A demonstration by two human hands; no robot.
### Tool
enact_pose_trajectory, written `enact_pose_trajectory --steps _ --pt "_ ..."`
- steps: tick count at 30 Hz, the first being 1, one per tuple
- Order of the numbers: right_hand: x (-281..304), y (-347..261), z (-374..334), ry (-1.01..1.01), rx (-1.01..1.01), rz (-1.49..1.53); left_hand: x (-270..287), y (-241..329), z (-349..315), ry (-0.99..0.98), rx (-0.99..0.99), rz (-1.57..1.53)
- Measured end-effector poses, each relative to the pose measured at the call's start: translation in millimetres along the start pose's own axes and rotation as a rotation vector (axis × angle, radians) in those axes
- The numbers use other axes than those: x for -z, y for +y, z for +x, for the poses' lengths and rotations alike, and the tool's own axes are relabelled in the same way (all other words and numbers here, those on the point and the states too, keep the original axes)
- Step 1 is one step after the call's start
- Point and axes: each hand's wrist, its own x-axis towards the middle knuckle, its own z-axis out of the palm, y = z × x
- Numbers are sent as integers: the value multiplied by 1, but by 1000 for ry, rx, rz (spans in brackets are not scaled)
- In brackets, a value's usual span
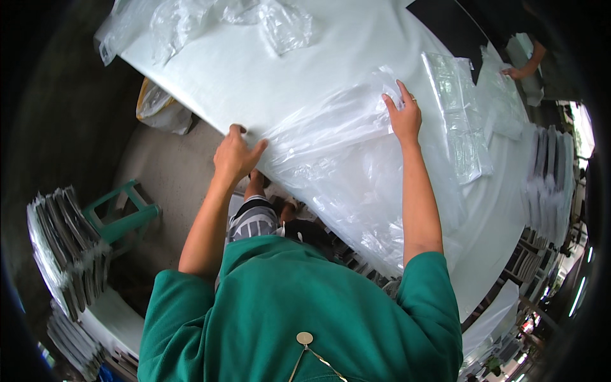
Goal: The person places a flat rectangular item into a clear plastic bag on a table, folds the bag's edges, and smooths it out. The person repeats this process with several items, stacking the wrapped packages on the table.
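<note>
A large sheet or bag of thin transparent plastic film (344,143) lies spread and wrinkled across the white-covered table (280,89). At its left end, by the table's near edge, is my left hand (237,155), its thumb held apart from half-curled fingers and nothing visibly gripped. My right hand (405,114) rests at the film's far right part, thumb and fingers spread. To the right of that hand lies a flat, folded stack of transparent plastic (459,118).
Crumpled plastic (280,25) lies at the far left of the table. A white sack (162,111), a green stool (121,210) and stacked wrapped panels (67,239) are at left. More stacked panels (550,178) stand at right. Another person's hand (514,72) touches plastic at far right.
</note>
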Motion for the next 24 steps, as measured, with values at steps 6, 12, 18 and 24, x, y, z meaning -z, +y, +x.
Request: enact_pose_trajectory --steps 6,12,18,24 --pt "-10 11 26 -39 -96 13 -9 -8 -7 -11 -49 -370" --pt "30 23 12 68 -6 462 9 -18 -36 -71 -111 -720" --pt "134 -12 -17 -139 -19 633 14 -6 -71 -189 -137 -797" --pt "183 0 -25 -45 -112 607 -15 -20 -57 -321 -107 -941"
